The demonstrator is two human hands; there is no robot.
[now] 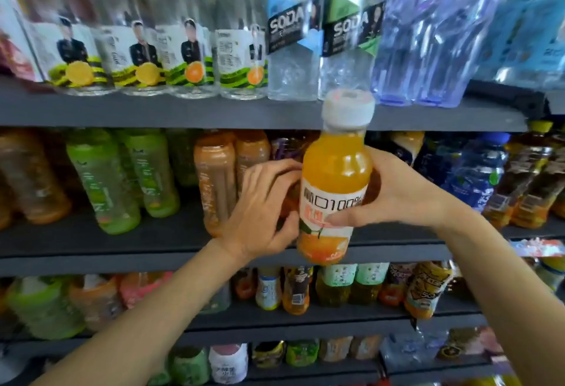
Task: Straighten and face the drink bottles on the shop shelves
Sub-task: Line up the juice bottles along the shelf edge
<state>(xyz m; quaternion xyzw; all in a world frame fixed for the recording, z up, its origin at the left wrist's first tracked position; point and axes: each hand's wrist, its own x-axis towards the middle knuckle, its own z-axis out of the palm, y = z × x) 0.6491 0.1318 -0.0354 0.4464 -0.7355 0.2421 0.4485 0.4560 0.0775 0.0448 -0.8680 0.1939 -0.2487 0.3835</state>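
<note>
An orange juice bottle point(334, 171) with a white cap and a white label stands upright in the air in front of the second shelf point(122, 255), its label facing me. My right hand point(394, 193) grips it from the right, thumb across the label. My left hand point(263, 211) touches its left side with curled fingers, thumb near the lower label. Behind the bottle the second shelf row is partly hidden.
The top shelf point(183, 113) carries clear lemon-label bottles point(195, 58), two soda bottles point(293, 34) and blue water bottles point(428, 34). On the second shelf stand green bottles point(101, 180), an orange-brown bottle point(214, 180) and dark tea bottles point(526, 184). Lower shelves hold several small bottles.
</note>
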